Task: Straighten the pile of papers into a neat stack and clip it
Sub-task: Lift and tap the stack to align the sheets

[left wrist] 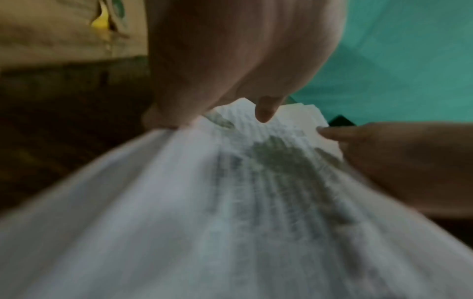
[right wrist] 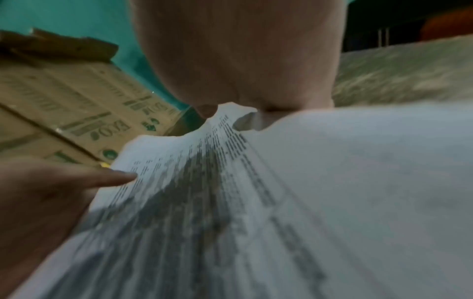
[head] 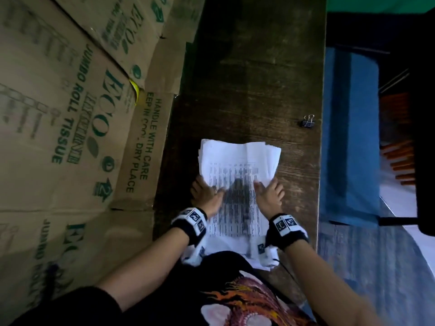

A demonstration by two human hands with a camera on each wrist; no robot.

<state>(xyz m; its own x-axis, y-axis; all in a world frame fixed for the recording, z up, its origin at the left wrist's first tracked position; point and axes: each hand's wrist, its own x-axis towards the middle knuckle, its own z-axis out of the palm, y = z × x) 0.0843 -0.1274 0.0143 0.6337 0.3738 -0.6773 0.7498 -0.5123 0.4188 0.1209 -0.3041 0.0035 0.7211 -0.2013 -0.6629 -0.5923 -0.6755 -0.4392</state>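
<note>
A pile of printed white papers (head: 237,158) lies lengthwise on the dark wooden table (head: 254,67), its near end over the front edge by my body. Its sheets are uneven and fan out at the far right corner. My left hand (head: 206,195) grips the pile's left edge, thumb on top (left wrist: 266,113) and fingers underneath. At the right edge my right hand (head: 268,195) holds it the same way, and the paper (right wrist: 281,202) bends up between the hands. A black binder clip (head: 308,122) sits alone near the table's right edge, beyond my right hand.
Brown cardboard boxes (head: 70,114) with green print stand along the table's left side. A blue cloth (head: 350,137) lies past the right edge. The table's far half (head: 254,43) shows bare wood.
</note>
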